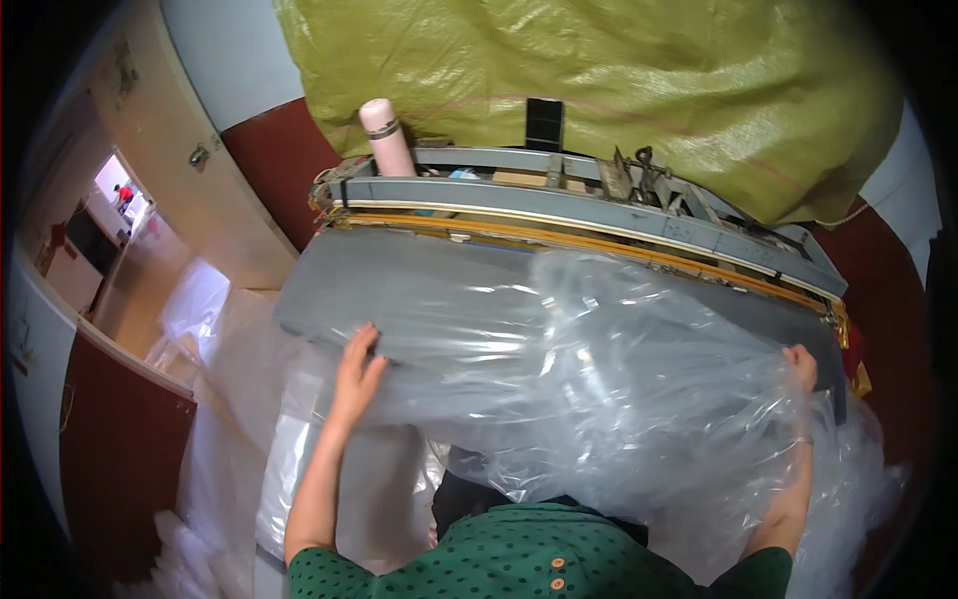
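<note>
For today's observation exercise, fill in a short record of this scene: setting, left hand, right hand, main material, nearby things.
setting: grey work table in front of a long metal machine bar
left hand: flat on the clear plastic sheet, fingers spread
right hand: grips the sheet's far right edge
main material: crumpled clear plastic, spread over the table
nearby things: pink bottle, green woven sack, door

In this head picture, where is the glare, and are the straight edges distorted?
Head view: glare streaks lie across the clear plastic sheet between the left hand and right hand; the bright doorway at far left is overexposed; the grey machine bar bends with the fisheye; the corners are black.
</note>
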The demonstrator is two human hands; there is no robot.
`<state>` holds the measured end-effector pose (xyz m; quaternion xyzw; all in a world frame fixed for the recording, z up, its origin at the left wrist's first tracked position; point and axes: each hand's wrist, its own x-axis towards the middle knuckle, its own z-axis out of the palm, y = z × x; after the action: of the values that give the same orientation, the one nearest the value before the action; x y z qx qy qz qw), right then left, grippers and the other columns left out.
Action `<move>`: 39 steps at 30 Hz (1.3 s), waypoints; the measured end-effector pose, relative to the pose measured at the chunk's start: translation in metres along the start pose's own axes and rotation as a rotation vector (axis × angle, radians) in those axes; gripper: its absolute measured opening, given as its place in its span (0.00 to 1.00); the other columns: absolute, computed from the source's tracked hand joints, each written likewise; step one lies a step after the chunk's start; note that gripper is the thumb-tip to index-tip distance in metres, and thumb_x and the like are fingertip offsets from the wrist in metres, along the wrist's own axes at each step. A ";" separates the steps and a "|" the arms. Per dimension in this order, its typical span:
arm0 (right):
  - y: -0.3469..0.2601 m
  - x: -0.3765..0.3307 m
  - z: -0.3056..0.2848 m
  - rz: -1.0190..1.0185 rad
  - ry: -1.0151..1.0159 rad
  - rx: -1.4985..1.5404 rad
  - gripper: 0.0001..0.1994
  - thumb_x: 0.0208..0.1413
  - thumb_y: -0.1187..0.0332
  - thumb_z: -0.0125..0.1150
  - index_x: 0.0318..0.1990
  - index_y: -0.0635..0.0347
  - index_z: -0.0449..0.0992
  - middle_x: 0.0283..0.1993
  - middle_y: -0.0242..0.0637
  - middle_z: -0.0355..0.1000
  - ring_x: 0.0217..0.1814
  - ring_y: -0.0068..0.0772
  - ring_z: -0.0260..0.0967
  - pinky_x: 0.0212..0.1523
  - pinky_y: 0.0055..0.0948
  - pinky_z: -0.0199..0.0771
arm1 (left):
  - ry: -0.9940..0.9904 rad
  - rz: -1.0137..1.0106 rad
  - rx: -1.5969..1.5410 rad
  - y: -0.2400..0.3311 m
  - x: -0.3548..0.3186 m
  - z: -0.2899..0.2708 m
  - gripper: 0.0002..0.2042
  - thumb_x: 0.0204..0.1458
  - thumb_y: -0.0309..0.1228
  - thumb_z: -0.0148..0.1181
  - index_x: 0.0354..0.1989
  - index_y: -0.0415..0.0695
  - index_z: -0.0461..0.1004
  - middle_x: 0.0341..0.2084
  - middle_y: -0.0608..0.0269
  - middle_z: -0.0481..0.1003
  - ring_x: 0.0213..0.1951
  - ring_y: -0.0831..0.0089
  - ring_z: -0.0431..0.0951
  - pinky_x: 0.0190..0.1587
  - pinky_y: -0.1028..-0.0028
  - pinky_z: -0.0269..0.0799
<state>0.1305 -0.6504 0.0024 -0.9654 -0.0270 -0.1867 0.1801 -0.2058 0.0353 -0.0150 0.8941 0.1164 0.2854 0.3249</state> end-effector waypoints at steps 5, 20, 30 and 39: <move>0.093 -0.007 -0.031 0.333 0.021 -0.369 0.13 0.54 0.59 0.48 0.30 0.61 0.70 0.26 0.47 0.71 0.31 0.51 0.68 0.33 0.42 0.65 | -0.414 0.052 -0.361 0.141 -0.037 0.064 0.15 0.50 0.25 0.53 0.47 0.39 0.69 0.46 0.54 0.69 0.48 0.65 0.70 0.47 0.71 0.67; 0.064 -0.009 -0.019 0.397 0.223 -0.378 0.15 0.57 0.59 0.43 0.34 0.63 0.68 0.27 0.48 0.70 0.33 0.52 0.68 0.35 0.44 0.64 | -0.089 -0.272 -1.352 0.226 0.070 0.071 0.13 0.41 0.22 0.58 0.32 0.49 0.60 0.25 0.73 0.65 0.26 0.84 0.67 0.29 0.83 0.67; 0.052 0.004 -0.011 0.464 0.082 -0.272 0.20 0.59 0.57 0.38 0.44 0.66 0.68 0.40 0.40 0.73 0.42 0.41 0.70 0.43 0.34 0.64 | -0.064 -0.932 -1.301 0.127 -0.069 0.096 0.21 0.54 0.43 0.49 0.52 0.44 0.62 0.46 0.57 0.67 0.49 0.65 0.68 0.51 0.67 0.66; 0.104 0.006 0.001 0.468 0.161 -0.106 0.22 0.60 0.56 0.37 0.42 0.67 0.70 0.39 0.37 0.74 0.42 0.38 0.69 0.43 0.30 0.64 | 0.167 -0.648 -1.610 0.179 -0.007 0.030 0.20 0.59 0.37 0.41 0.59 0.45 0.56 0.48 0.61 0.67 0.49 0.65 0.68 0.50 0.63 0.66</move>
<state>0.1484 -0.7475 -0.0314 -0.9354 0.2216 -0.2175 0.1690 -0.1900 -0.1186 0.0792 0.2919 0.1512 0.2390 0.9137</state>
